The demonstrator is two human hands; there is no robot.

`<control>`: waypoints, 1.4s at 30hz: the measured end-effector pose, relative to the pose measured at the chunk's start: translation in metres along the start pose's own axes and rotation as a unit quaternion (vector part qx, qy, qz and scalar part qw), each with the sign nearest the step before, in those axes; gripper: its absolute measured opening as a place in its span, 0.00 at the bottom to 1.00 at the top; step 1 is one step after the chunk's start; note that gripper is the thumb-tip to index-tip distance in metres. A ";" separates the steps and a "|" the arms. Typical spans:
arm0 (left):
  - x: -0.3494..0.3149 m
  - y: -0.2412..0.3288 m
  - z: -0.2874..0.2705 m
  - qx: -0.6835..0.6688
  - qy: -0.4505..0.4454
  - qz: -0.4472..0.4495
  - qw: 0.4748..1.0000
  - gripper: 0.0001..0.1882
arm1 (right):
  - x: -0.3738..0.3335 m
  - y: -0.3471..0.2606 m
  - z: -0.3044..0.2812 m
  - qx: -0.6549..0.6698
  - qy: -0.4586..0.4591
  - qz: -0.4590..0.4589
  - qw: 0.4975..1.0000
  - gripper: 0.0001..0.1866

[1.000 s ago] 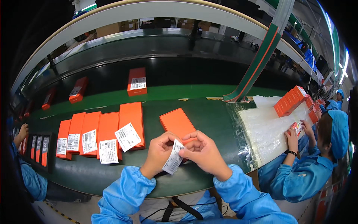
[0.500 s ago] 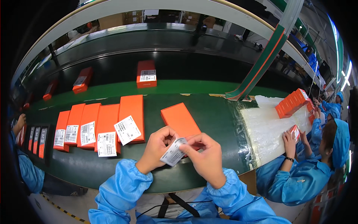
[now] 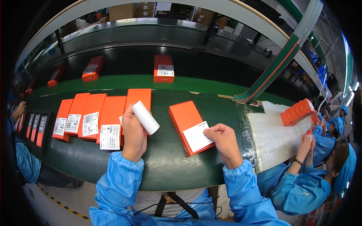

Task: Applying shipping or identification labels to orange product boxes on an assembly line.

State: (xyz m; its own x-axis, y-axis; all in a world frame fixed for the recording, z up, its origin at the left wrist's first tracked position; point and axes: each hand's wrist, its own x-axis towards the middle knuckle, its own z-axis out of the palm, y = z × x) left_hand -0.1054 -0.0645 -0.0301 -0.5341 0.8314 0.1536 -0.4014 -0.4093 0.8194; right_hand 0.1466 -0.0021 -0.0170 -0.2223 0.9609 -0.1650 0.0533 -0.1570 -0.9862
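The left hand (image 3: pixel 134 141) has its grip closed on a curled, blank white paper sheet (image 3: pixel 146 118), raised above the dark green bench (image 3: pixel 166 175). The right hand (image 3: pixel 226 144) pinches the right edge of a white printed rectangular label (image 3: pixel 197 137), which lies across the near end of a flat orange rectangular box (image 3: pixel 184 116) on the bench. To the left, five similar orange boxes (image 3: pixel 110 113) stand in a slanting row, the rightmost partly hidden behind the left hand.
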 end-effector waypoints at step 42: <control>-0.025 -0.023 -0.006 0.187 -0.158 0.040 0.969 0.06 | -0.010 0.053 -0.064 -0.514 0.242 -0.280 0.774 0.39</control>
State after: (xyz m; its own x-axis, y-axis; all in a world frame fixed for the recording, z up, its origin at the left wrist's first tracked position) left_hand -0.0870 -0.0784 -0.0566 -0.2739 0.9005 0.3379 -0.0384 -0.3612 0.9317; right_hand 0.2140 -0.0049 -0.0662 -0.1134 0.8245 0.5544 0.8817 0.3407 -0.3265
